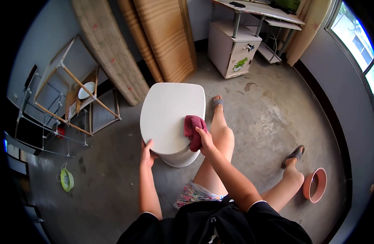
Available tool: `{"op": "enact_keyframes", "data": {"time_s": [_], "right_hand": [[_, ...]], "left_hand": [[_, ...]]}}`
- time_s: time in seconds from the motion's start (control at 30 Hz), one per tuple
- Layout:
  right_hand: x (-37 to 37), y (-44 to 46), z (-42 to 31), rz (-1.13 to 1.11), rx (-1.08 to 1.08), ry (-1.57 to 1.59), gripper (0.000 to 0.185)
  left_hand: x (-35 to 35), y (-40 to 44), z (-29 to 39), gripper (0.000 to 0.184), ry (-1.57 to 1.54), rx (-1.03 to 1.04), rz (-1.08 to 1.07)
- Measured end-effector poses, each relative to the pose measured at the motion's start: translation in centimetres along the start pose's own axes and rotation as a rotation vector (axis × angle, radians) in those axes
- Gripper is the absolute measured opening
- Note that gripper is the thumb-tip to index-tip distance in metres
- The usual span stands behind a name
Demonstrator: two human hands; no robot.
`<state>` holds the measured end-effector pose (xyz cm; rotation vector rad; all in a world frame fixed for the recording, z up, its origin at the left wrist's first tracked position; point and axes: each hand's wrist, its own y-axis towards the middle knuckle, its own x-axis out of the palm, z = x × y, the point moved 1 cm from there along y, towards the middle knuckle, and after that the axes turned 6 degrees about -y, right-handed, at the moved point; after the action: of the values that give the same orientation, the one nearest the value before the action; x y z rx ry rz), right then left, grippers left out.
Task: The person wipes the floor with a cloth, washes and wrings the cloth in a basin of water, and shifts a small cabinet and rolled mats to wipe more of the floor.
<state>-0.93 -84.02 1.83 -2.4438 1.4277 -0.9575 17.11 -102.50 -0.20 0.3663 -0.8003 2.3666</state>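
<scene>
A white stool-like piece with a smooth, rounded-corner top (170,110) stands on the floor in front of me. My right hand (205,140) grips a dark red cloth (194,127), which lies bunched over the right edge of the top. At the near left corner, my left hand (147,153) holds the rim, thumb on the upper face and the other fingers mostly hidden below it. The base of the white piece narrows beneath the top.
A pink basin (315,185) stands on the right and a green basket (66,179) on the left. Wooden and metal frames (77,97) lean at the left wall. Behind are a rolled mat (166,36), a long patterned board (109,49) and a desk cabinet (231,53).
</scene>
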Motion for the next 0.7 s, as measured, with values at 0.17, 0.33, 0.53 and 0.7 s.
{"op": "enact_keyframes", "data": {"time_s": [0.17, 0.33, 0.53, 0.7], "right_hand": [[-0.1, -0.1, -2.9, -0.01, 0.002, -0.014, 0.039], [-0.9, -0.1, -3.4, 0.056, -0.02, 0.086, 0.036], [-0.2, -0.4, -3.3, 0.087, -0.025, 0.194, 0.04], [1.5, -1.1, -2.7, 0.131, -0.007, 0.145, 0.042]], "left_hand": [[3.1, 0.6, 2.5, 0.066, 0.15, 0.086, -0.077], [5.0, 1.9, 3.2, 0.076, 0.214, 0.073, -0.073], [5.4, 1.5, 3.3, 0.082, 0.155, 0.033, 0.116], [2.2, 2.9, 1.0, 0.073, 0.1, -0.069, 0.075]]}}
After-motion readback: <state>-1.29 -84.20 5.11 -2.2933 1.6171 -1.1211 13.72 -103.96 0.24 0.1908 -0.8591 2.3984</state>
